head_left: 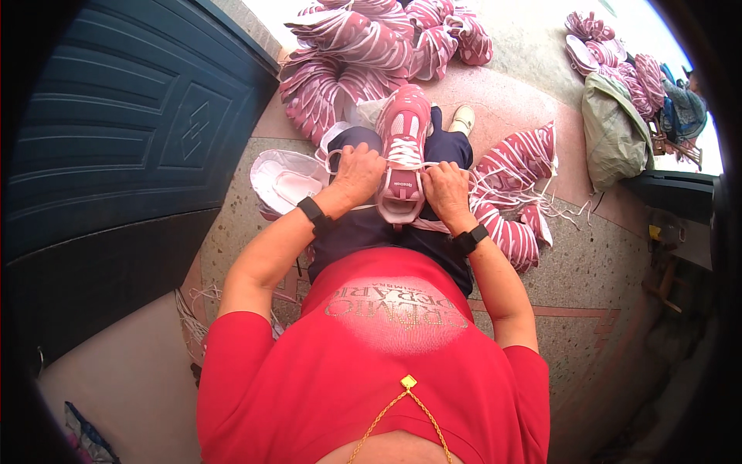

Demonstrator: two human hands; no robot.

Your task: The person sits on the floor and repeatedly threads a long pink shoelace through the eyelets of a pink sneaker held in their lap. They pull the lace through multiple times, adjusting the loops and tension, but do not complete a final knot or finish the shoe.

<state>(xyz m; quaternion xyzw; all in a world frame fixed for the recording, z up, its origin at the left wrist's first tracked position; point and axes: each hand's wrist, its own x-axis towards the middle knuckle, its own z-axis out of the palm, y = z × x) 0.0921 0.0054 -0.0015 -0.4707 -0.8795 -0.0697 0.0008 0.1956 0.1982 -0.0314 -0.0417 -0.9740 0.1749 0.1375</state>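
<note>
On the lap, pink shoe (403, 147) points toe-away lengthwise.

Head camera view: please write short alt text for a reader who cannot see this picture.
Both hands, left hand and right hand, grip the white laces of a pink shoe resting on the person's lap. Piles of pink shoe uppers lie on the floor ahead and to the right.
</note>
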